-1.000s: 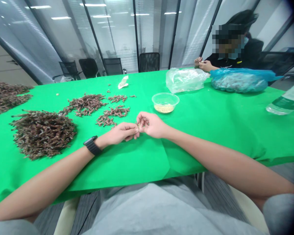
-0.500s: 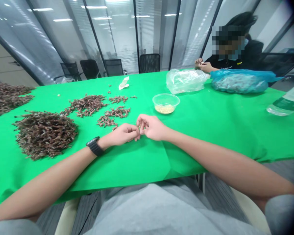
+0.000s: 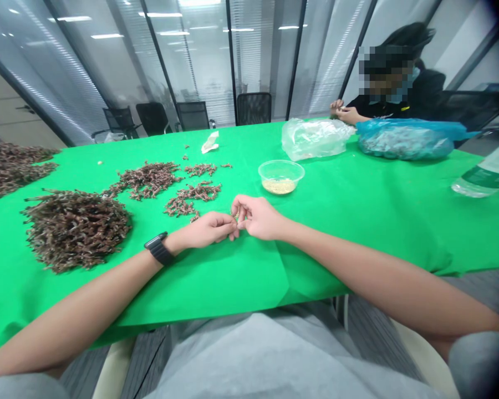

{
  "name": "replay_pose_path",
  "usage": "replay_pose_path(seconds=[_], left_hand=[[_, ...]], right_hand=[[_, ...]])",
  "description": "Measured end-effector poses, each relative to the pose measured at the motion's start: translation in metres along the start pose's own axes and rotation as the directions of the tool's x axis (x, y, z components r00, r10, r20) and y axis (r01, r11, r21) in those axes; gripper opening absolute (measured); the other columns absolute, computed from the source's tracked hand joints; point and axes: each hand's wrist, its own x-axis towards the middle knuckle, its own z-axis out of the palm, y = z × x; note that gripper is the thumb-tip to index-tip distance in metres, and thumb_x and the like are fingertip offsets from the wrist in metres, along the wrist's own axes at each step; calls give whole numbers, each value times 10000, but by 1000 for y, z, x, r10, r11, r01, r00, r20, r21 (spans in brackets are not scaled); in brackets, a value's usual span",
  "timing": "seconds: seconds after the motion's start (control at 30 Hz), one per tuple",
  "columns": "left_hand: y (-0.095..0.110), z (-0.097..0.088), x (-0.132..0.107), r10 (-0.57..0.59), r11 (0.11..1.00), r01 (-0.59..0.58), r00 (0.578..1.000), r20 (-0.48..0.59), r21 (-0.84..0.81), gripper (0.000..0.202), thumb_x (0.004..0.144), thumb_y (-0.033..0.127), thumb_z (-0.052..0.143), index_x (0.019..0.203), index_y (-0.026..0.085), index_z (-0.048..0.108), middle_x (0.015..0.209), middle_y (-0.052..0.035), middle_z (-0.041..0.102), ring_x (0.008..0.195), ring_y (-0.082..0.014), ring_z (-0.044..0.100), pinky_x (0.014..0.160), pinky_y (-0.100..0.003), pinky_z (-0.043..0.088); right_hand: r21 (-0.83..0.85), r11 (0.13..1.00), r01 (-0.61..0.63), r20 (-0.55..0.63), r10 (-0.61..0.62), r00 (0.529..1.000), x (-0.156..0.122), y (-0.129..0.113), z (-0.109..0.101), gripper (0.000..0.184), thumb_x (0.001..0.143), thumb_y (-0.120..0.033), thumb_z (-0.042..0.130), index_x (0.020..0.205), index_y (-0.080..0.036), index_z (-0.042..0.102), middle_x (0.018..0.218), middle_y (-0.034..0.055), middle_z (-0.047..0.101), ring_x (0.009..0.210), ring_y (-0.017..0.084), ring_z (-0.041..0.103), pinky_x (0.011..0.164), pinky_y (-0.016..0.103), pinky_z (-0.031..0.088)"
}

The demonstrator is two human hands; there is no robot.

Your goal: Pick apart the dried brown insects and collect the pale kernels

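The left hand (image 3: 208, 230) and right hand (image 3: 260, 218) meet just below the bowl (image 3: 281, 169). The right fingers (image 3: 240, 209) pinch a tiny tan bit (image 3: 236, 216), and the left fingers (image 3: 228, 228) curl shut beside it. A pile of brown twigs (image 3: 75, 230) sits far left of the bowl.

Bright green tablecloth (image 3: 216, 288), reddish-brown dried sprigs (image 3: 75, 231), blue plastic bag (image 3: 405, 139)

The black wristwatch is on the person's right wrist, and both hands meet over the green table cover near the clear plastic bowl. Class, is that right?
Not quite: the head view shows the black wristwatch on the left wrist, not the right. The rest stands: the left hand and right hand meet over the green table cover near the clear plastic bowl.
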Motion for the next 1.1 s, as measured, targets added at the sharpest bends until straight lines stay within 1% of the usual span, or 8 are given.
replay_pose_path(seconds=[0.13,0.27,0.37,0.53,0.63,0.77,0.83,1.1], left_hand=[[2,-2,-2,6,1000,-7,1000,31,27,450,960,540,533,901,124,696,646,11,549,522,-76,422,480,-191,337],[5,-3,-2,23,998,-26,999,43,62,479,971,554,512,914,114,691,645,10,543,521,-75,414,476,-186,329],[7,-2,-2,51,992,-55,998,39,113,434,976,502,507,904,116,694,668,1,579,526,-76,421,490,-188,335],[4,2,1,128,966,-119,991,-24,230,313,948,345,507,805,128,680,704,-8,635,605,-93,487,579,-197,369],[-1,6,3,162,953,-141,985,-58,268,276,923,292,501,752,131,647,666,13,586,604,-90,458,584,-203,340],[-4,9,4,191,940,-152,976,-103,304,276,897,273,515,664,135,570,597,44,440,565,-74,351,546,-215,260],[-4,9,5,189,937,-142,974,-121,319,277,880,265,524,635,137,540,584,48,393,555,-71,314,533,-224,230],[-4,11,4,169,943,-117,975,-147,310,231,833,227,521,620,141,530,570,49,360,539,-69,300,516,-223,215]], right_hand=[[-11,1000,2,-6,-2,1000,-1,-2,0,299,679,-13,631,908,-188,552,672,-38,641,596,114,564,535,214,362],[-13,1000,-5,-12,5,1000,-1,-3,1,309,663,7,613,897,-186,553,673,-39,632,606,113,563,546,211,362],[-29,1000,4,-13,-5,1000,0,-1,1,313,662,-3,626,904,-187,556,682,-38,636,607,112,562,550,212,360],[-49,999,5,-1,-5,1000,0,2,0,336,649,-3,622,925,-186,565,681,-41,639,600,111,554,552,216,357],[-60,998,-1,-3,0,1000,1,3,1,341,637,1,616,919,-185,569,676,-44,637,601,109,551,564,219,359],[-44,999,-5,-2,5,1000,2,6,2,342,633,-5,614,921,-185,571,678,-43,640,613,112,564,565,217,362],[-30,999,-14,5,15,1000,2,6,3,339,637,-13,620,925,-185,570,678,-42,645,605,110,561,554,215,358],[23,999,-46,26,45,999,2,5,2,332,637,-40,643,926,-183,565,672,-44,643,586,106,557,530,209,358]])
